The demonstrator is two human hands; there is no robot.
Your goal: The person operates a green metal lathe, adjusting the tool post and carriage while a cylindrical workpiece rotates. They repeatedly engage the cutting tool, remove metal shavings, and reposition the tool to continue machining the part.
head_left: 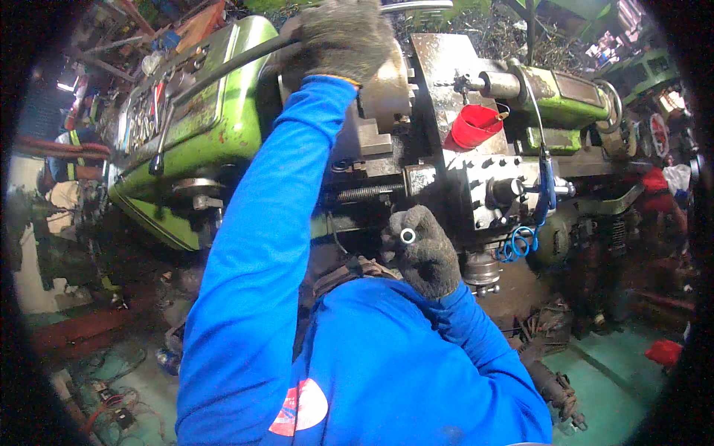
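My left hand [338, 44], in a dark knitted glove, reaches over the lathe chuck [390, 89]. It appears closed round a long metal bar [238, 65], which slopes down to the left; the fingers are partly hidden at the top edge. A bright rod end [416, 6] shows on the hand's other side; I cannot tell if it is the same bar. My right hand [424, 256], also gloved, is held close to my body, below the lead screw [368, 193]. Its fingers are curled round a small part with a pale ring-shaped end [407, 236].
The green headstock [245, 111] stands left, with several hand tools [145, 115] on top. A red cup [474, 128] with a brush sits on the carriage, above the tool post [506, 192]. A blue coiled hose [518, 241] hangs there. The tailstock [573, 97] is farther right.
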